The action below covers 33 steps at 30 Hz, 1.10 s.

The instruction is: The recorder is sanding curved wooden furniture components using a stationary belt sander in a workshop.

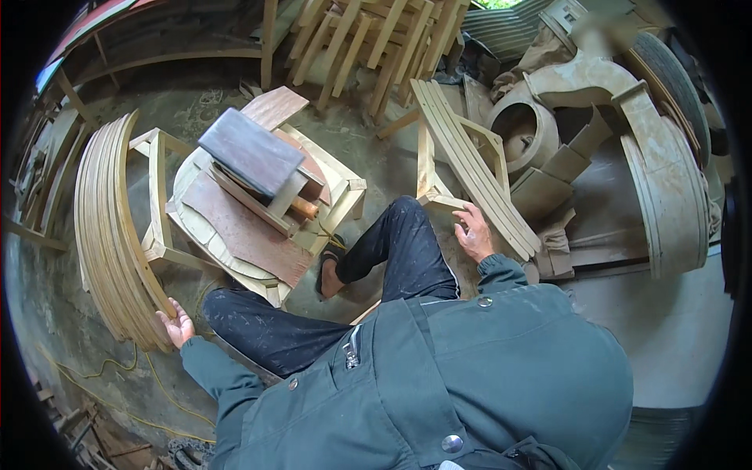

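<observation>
My left hand [178, 323] is closed round the near end of an outer curved wooden strip [129, 211]. That strip belongs to a tall stack of similar strips [98, 235] leaning along a light wooden frame [159, 196]. My right hand [473, 233] has its fingers apart and holds nothing. It hovers near the corner of another wooden frame [442, 201], close beside a smaller bundle of curved strips [474, 168]. Between my knees and the far side stands a wooden stand [345, 200]. On it sits a grey flat-topped block [251, 151] with a brown cylinder [304, 207] at its end.
A reddish board [243, 227] lies on the stand. Joined wooden frames [376, 47] are piled at the back. Dusty curved casings [666, 180] and a round opening [523, 129] stand at the right. A yellow cord [160, 384] trails over the floor at left.
</observation>
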Tool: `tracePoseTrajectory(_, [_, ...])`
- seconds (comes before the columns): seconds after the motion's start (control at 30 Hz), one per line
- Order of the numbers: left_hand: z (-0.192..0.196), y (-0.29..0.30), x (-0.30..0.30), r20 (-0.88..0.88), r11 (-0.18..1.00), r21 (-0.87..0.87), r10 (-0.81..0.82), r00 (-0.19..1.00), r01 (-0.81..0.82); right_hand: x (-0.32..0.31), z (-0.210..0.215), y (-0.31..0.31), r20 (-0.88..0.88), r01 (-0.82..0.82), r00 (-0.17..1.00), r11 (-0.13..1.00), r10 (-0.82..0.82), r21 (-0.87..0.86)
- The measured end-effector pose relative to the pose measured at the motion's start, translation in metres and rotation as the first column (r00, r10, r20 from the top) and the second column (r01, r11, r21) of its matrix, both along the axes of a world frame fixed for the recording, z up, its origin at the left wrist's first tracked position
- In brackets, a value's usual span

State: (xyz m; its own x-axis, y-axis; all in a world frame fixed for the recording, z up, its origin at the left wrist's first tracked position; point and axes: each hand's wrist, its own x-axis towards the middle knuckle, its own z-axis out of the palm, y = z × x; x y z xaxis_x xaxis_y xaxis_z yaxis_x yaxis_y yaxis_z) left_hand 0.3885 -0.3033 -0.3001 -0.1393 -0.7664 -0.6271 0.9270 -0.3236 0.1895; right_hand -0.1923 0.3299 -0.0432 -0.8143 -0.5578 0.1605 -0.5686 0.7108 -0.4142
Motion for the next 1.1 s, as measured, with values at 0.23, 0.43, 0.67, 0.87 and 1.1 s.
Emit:
tracePoseTrajectory(0.23, [0.139, -0.018, -0.033, 0.478, 0.602, -0.213, -0.623, 0.619, 0.770, -0.002, 0.013, -0.022, 0.078, -0.040, 0.996, 0.997, 0.046, -0.070])
tracePoseTrajectory(0.43, [0.206, -0.053, -0.158, 0.592, 0.553, -0.260, -0.556, 0.583, 0.792, 0.002, 0.004, -0.008, -0.067, -0.138, 0.989, 0.978, 0.129, -0.154])
tracePoseTrajectory(0.67, [0.252, 0.104, -0.171, 0.552, 0.602, -0.476, -0.363, 0.750, 0.641, 0.007, -0.006, 0.006, -0.053, -0.164, 0.986, 0.966, 0.157, -0.197])
tracePoseTrajectory(0.87, [0.321, 0.214, -0.223, 0.645, 0.367, -0.612, -0.282, 0.710, 0.701, 0.003, 0.025, -0.035, -0.042, -0.204, 0.978, 0.914, 0.202, -0.351])
tracePoseTrajectory(1.1, [0.368, 0.226, -0.316, 0.422, 0.453, -0.713, -0.333, 0.843, 0.535, 0.070, 0.121, -0.140, 0.234, -0.439, 0.745, 0.723, 0.625, -0.533])
